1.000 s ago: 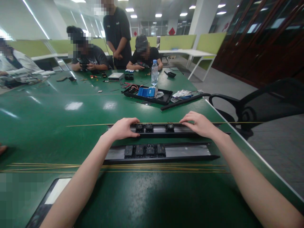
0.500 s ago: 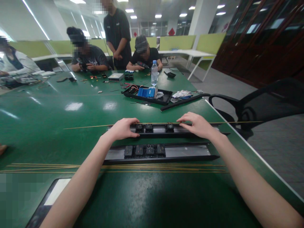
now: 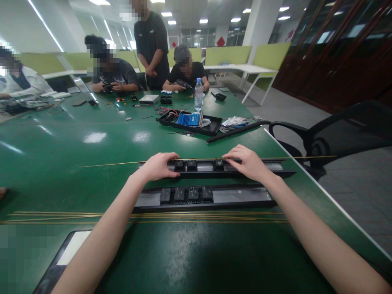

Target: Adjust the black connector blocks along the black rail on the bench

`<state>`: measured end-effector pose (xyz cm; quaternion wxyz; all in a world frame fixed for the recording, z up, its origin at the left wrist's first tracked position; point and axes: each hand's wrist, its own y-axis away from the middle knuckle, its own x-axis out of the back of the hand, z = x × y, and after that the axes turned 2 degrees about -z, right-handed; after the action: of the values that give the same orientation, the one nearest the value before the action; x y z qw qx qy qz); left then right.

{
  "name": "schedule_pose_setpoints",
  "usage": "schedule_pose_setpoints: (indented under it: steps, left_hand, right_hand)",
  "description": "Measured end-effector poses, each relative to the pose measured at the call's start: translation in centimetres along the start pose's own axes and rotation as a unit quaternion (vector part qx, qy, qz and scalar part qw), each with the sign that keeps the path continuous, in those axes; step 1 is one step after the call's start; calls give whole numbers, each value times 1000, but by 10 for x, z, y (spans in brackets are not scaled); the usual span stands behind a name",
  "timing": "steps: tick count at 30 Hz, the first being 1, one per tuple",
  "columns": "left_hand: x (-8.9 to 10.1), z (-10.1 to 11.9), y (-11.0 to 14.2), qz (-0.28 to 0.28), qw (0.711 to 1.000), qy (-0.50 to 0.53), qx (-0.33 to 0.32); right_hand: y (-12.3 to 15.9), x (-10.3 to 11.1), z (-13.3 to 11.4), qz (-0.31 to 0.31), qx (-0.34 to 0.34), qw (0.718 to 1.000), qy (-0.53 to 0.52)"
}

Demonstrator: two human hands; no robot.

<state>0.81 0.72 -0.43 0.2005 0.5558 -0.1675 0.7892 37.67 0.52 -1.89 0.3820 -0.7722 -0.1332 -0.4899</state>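
A long black channel [image 3: 202, 175] lies crosswise on the green table, with three small black blocks [image 3: 192, 165] sitting in it. My left hand [image 3: 156, 165] spans the left part of this channel, thumb on the near wall and fingers at the far side. Along the far side runs a thin brass-coloured rod [image 3: 122, 163], extending well past both channel ends. My right hand [image 3: 245, 161] pinches the rod just right of the rightmost block. Closer to me, a second channel [image 3: 241, 196] holds several black blocks [image 3: 193, 195] grouped together.
Several loose brass-coloured rods [image 3: 61, 214] lie in front of the near channel. A dark flat panel [image 3: 52, 271] is at lower left. Farther off are a black tray [image 3: 211, 130], a water bottle [image 3: 199, 96], gloves [image 3: 234, 123] and an office chair [image 3: 337, 130]. Other people are around the table.
My right hand has slid a little left along the rod, towards the rightmost block. The rod has shifted slightly left. My left hand stays in place.
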Motion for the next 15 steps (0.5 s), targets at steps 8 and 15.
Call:
schedule_pose_setpoints:
  steps: [8, 15]
  left_hand:
    - [0, 0, 0, -1, 1000, 0, -5]
    - [0, -2, -1, 0, 1000, 4, -7]
  right_hand:
    - [0, -3, -4, -5, 2, 1000, -17]
    - [1, -8, -3, 8, -7, 1000, -23]
